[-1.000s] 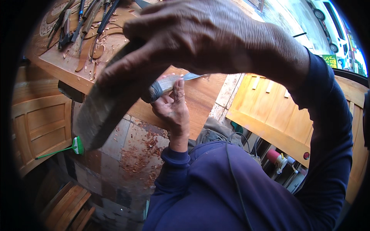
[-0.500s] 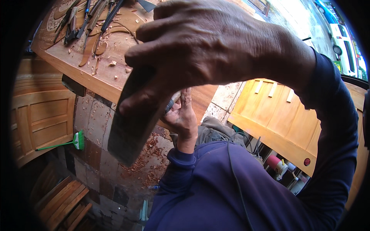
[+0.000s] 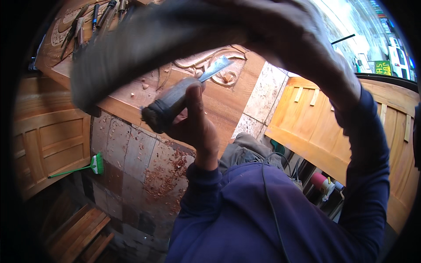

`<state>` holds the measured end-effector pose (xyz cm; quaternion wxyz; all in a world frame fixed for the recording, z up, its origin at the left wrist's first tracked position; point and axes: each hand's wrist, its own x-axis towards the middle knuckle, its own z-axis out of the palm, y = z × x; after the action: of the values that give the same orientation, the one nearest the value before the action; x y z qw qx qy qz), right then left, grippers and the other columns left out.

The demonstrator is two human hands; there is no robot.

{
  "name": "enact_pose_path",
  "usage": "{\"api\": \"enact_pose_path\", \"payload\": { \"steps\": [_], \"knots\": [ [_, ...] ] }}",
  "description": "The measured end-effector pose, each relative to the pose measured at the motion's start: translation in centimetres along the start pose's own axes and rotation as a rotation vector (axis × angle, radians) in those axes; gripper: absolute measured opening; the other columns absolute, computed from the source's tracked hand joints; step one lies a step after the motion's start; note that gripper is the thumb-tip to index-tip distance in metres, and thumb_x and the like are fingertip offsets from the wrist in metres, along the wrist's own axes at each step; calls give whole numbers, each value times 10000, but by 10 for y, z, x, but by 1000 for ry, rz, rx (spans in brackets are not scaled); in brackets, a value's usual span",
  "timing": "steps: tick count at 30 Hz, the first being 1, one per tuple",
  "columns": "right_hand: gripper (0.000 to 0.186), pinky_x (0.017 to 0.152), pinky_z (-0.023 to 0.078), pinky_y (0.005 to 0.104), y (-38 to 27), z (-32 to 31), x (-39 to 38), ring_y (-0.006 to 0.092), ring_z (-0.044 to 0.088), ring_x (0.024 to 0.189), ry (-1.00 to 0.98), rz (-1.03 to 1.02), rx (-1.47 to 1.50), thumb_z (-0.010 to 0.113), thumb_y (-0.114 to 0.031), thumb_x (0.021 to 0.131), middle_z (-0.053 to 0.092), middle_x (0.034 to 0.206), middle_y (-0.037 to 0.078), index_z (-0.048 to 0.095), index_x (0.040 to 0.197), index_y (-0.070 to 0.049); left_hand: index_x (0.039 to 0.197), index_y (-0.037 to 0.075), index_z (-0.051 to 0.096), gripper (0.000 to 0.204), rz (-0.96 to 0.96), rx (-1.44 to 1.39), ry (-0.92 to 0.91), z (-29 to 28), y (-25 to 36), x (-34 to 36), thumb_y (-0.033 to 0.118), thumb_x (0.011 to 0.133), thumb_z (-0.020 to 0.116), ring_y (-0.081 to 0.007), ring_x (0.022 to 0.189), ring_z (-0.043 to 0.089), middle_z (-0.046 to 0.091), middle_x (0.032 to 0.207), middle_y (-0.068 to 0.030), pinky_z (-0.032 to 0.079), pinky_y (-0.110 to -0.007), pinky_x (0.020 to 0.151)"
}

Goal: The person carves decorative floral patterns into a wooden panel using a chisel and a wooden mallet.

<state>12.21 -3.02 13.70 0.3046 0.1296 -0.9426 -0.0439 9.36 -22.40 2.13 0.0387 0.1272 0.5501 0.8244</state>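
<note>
My left hand point(image 3: 199, 127) is closed round the wooden handle of a carving chisel point(image 3: 169, 104). The handle's worn butt points down and left, and the bright blade lies over the carved wooden panel point(image 3: 239, 94). Above them my right hand point(image 3: 280, 28) grips a long wooden mallet point(image 3: 118, 55), smeared by motion. The mallet stretches leftward across the upper part of the view, apart from the chisel handle, and hides part of the panel and the tools behind it. A carved scroll point(image 3: 228, 79) shows beside the blade.
Several carving tools point(image 3: 95, 17) lie at the panel's far left among wood chips. Shavings point(image 3: 169, 175) litter the tiled floor. A green broom point(image 3: 96, 164) rests at the left by a wooden door point(image 3: 61, 136). Another panelled door point(image 3: 307, 131) lies at right; a cable point(image 3: 267, 184) runs down my shirt.
The mallet has swung up and left, away from in front of my left hand. My left hand has risen slightly with the chisel, whose handle and blade now show.
</note>
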Motion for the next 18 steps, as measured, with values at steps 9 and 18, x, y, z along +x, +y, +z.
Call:
{"api": "enact_pose_path", "payload": {
  "steps": [9,18],
  "knots": [
    [589,830,519,308,-113,-84,-140,154,639,904,319,1779,866,825,-232,811,675,1013,60,607,1295,23,1158,58,567,341,243,-9,-911,-9,18,-11,252,947,752,-213,735,674,646,970,-109,607,-366,661],
    [791,862,572,367,-231,-102,-203,235,681,963,739,1888,883,898,-120,775,607,1241,157,451,1418,-15,1162,243,704,370,627,200,-1273,50,-5,-15,266,798,762,-149,638,620,577,809,11,501,-286,559]
  ]
}}
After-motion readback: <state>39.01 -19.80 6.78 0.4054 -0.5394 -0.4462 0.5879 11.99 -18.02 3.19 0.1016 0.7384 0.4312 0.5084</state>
